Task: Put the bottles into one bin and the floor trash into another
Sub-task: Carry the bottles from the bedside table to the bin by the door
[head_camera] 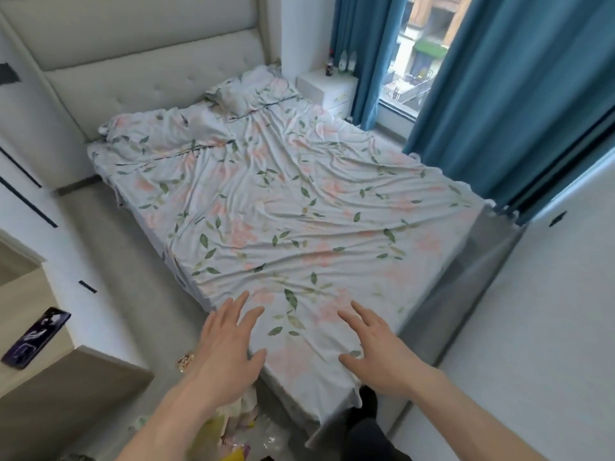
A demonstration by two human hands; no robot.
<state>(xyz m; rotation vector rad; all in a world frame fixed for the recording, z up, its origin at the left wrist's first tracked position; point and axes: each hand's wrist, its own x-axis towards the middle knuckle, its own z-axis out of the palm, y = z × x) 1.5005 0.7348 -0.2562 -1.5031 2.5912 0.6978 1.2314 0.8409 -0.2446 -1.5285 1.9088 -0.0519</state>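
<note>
Bedroom, viewed from the foot of a bed, listed left to right.

At 9 o'clock: white cabinet fronts (23, 201) with dark slot handles. At 8 o'clock: a dark phone (35, 337) with a pale printed design is seen lying on a ledge; no writing on it can be read.

At 11 o'clock: a padded, buttoned grey headboard (133, 61) is set against the wall.

Centre: a bed (299, 211) is covered by a wrinkled pale sheet printed with pink flowers and green leaves; two matching pillows (246, 91) are placed at its head.

At 6 to 7 o'clock, on the grey floor beside the bed's near corner: floor trash (243, 430), a heap of clear plastic wrap and yellow and pink wrappers, partly hidden by the left forearm. Print on the wrappers is too blurred to be read.

Left hand (226, 347): held over the bed's near corner, fingers spread wide, nothing held. Right hand (376, 354): likewise spread wide over the sheet, nothing held.

At 12 to 1 o'clock: a white nightstand (327, 89) carries small bottles (346, 61); their labels cannot be read.

At 1 to 3 o'clock: teal curtains (515, 94) frame a window (419, 51) through which buildings are seen. At 4 o'clock: a white wall (549, 311).
</note>
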